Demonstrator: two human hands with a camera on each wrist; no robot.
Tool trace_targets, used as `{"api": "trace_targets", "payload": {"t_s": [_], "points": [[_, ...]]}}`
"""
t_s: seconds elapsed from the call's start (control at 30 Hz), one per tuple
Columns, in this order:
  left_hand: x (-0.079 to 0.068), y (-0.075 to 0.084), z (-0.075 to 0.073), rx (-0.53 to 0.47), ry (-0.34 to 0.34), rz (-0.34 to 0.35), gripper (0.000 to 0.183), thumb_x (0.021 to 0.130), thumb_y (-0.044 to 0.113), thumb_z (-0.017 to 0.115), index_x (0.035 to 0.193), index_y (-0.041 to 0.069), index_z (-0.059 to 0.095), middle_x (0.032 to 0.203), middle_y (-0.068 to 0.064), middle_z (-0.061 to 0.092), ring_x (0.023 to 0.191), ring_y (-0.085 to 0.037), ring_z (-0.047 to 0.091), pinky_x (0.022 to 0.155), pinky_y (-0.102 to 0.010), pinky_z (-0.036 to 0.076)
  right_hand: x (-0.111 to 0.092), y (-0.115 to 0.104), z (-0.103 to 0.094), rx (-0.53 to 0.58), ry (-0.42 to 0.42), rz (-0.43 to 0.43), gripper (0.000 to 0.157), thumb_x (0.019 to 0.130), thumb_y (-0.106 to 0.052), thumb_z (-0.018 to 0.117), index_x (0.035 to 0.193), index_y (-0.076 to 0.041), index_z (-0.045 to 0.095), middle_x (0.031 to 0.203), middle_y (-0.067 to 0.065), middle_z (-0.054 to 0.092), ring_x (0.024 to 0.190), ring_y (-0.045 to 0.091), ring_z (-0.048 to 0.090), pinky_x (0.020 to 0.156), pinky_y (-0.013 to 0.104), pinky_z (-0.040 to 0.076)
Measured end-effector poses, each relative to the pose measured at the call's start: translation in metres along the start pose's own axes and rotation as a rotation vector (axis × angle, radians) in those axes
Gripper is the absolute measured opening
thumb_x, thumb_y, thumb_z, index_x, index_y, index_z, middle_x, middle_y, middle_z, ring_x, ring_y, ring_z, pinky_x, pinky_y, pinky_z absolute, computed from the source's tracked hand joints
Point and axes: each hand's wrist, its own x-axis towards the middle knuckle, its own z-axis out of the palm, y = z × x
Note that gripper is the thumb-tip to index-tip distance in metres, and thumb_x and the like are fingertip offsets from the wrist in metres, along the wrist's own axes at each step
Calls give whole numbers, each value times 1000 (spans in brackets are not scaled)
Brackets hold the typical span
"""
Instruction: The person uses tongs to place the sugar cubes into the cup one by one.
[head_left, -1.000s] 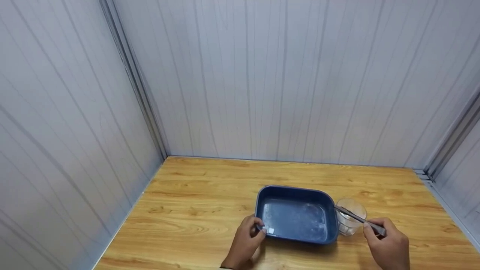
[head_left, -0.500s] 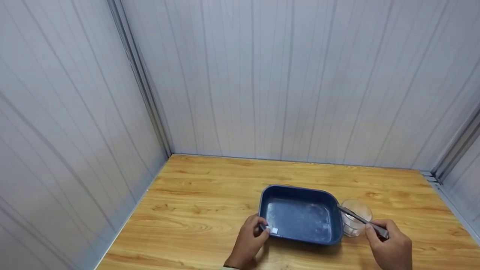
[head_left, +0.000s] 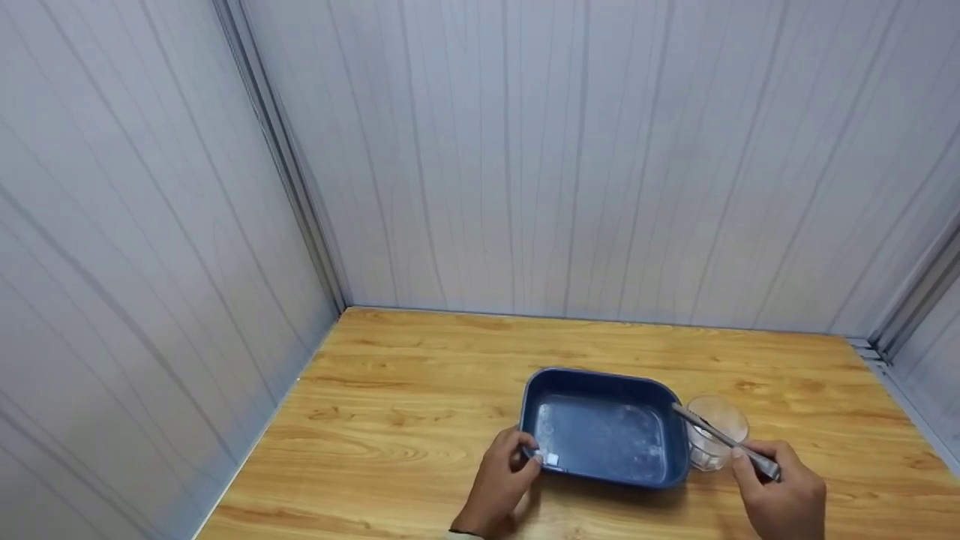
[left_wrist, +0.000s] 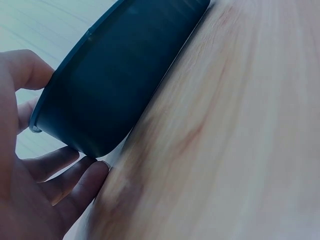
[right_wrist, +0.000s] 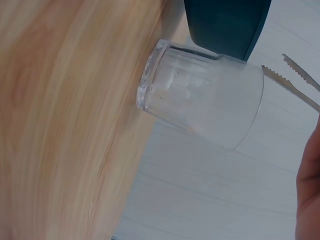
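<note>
My left hand [head_left: 499, 478] grips the near left corner of a dark blue rectangular dish [head_left: 604, 439], thumb and forefinger over its rim. In the left wrist view the other fingers rest against the dish's outer wall. A small white square patch [head_left: 552, 459] shows inside the dish near my thumb; what it is I cannot tell. My right hand [head_left: 784, 487] holds metal tongs [head_left: 724, 439], which slant over a clear drinking glass [head_left: 706, 450] toward the dish's right rim. Their serrated tips [right_wrist: 276, 76] stand apart in the right wrist view, with nothing visible between them.
The glass stands upright on the wood-grain table [head_left: 390, 420], close to the dish's right side. Pale panelled walls [head_left: 480, 187] enclose the table at the back and both sides.
The head view has shifted slightly, so everything appears a little further right. Both hands keep their hold, and the tongs stay over the glass; their tilt has changed only slightly.
</note>
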Motion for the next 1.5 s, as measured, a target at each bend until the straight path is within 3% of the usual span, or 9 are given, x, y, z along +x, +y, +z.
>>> {"api": "trace_targets", "payload": {"t_s": [0.17, 0.53, 0.87, 1.03, 1.27, 1.5], "points": [[1, 2, 1, 12, -2, -10, 12, 83, 21, 66, 91, 26, 57, 117, -1, 53, 103, -14, 49, 81, -28, 43, -5, -2, 5, 59, -6, -86, 17, 66, -2, 76, 77, -10, 67, 67, -2, 62, 56, -5, 49, 53, 10, 37], [2, 2, -1, 12, -8, -16, 12, 83, 20, 66, 90, 25, 57, 107, 5, 52, 97, -14, 49, 81, -31, 42, -20, -5, 21, 207, -169, -310, 29, 63, 3, 78, 82, -16, 66, 66, -11, 57, 52, 2, 47, 48, 14, 36], [3, 1, -2, -7, -19, -33, 12, 83, 19, 65, 90, 24, 57, 115, -3, 53, 107, -17, 48, 87, -35, 42, -27, -11, 32, 170, -325, -418, 31, 64, -5, 80, 82, -26, 64, 64, -22, 47, 51, -4, 38, 47, 12, 30], [2, 1, 0, -39, -18, -22, 11, 84, 17, 65, 92, 21, 58, 112, -4, 53, 99, -17, 51, 76, -28, 47, -30, -13, 38, 203, -333, -508, 34, 61, -4, 80, 82, -25, 64, 69, -22, 50, 56, -4, 41, 51, 13, 32], [-1, 1, 2, -34, -22, -28, 13, 83, 17, 66, 91, 23, 58, 108, 0, 53, 94, -14, 51, 75, -26, 45, -31, -18, 41, 174, -418, -473, 33, 65, -6, 80, 82, -28, 62, 70, -24, 51, 57, -4, 43, 52, 13, 35], [1, 0, -1, -19, -10, -26, 12, 83, 19, 66, 91, 24, 58, 107, 3, 52, 94, -15, 49, 78, -28, 42, -27, -26, 46, 138, -463, -490, 28, 68, -10, 79, 83, -28, 63, 77, -22, 57, 66, -2, 52, 58, 19, 42]]}}
